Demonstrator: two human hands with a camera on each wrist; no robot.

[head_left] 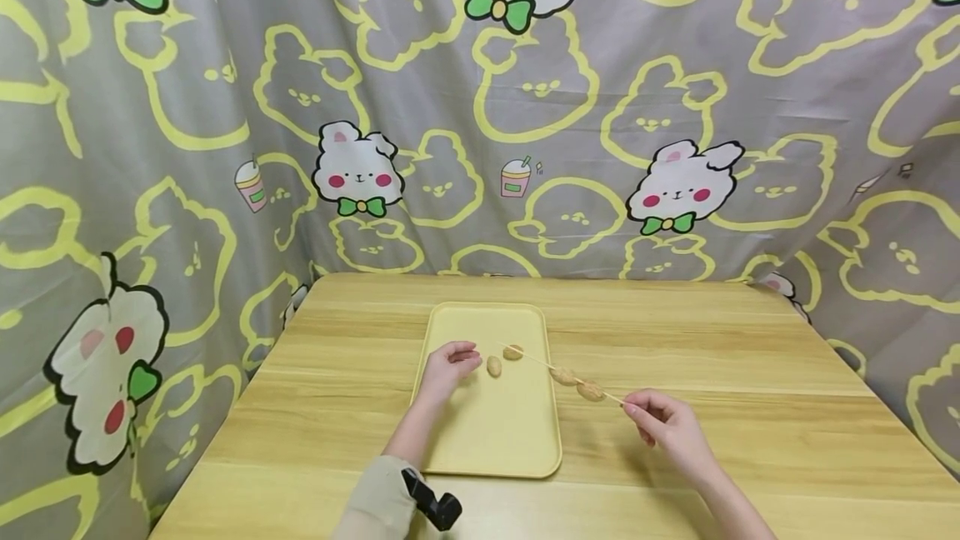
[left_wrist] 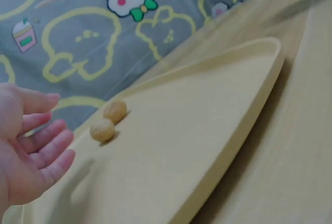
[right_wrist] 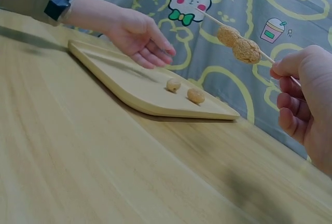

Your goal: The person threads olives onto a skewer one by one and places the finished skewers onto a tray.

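Pale thin skewer [right_wrist: 208,16] pinched by your right hand [head_left: 670,427], two rough brown balls [right_wrist: 246,51] threaded beyond its fingertips, your left hand [head_left: 447,367], fingers loosely bent, near two tan oval balls [head_left: 493,366] on the yellow rectangular tray [head_left: 495,436] below

Four brown food balls [right_wrist: 247,51] show, two threaded on one wooden skewer [right_wrist: 209,16] and two lying loose on one yellow tray [head_left: 487,436], nearer its far edge than its near one. One left hand [head_left: 450,367] and one right hand [head_left: 663,423] make two hands in all, and there is one black wrist-worn device [head_left: 431,500]. One wooden table [head_left: 712,340] carries the single tray.
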